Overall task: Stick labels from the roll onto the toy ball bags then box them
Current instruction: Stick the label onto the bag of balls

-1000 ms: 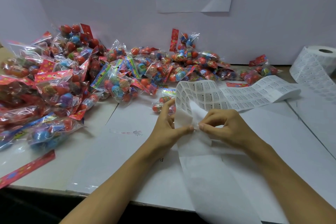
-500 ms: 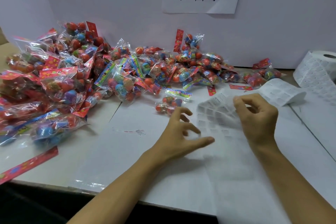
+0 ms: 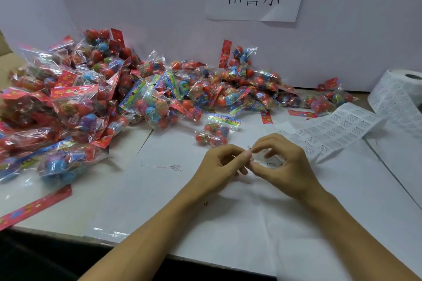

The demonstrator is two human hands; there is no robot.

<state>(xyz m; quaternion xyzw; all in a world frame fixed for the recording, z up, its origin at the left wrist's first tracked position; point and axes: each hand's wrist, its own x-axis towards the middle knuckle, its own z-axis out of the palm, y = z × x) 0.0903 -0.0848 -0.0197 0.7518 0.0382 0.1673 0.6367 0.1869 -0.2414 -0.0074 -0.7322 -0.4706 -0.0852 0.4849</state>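
Both hands meet mid-table: right hand [image 3: 283, 166] pinches a small peeled label [image 3: 266, 160], left hand [image 3: 225, 163] pinches its edge, likely freeing it. Nearest toy ball bag [image 3: 213, 133] just beyond; label roll [image 3: 398, 92] far right.

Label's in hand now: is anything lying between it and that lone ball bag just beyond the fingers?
Nothing visible. Both hands pinch the label; only bare table paper separates it from the lone bag.
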